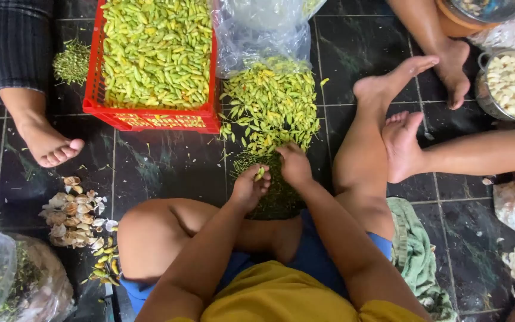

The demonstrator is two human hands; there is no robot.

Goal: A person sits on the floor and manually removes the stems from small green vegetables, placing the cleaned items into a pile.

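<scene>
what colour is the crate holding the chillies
Red: the plastic crate has red walls, filled with green-yellow chillies. It shows in the head view, upper left.

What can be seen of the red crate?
The red crate is a plastic box with slotted walls, standing upright on the dark tiled floor at top left, its far end cut off by the frame. It is filled nearly to the rim with small green-yellow chillies. A clear plastic bag lies against its right side, and a loose chilli pile lies just right of it. Neither hand touches it.
</scene>
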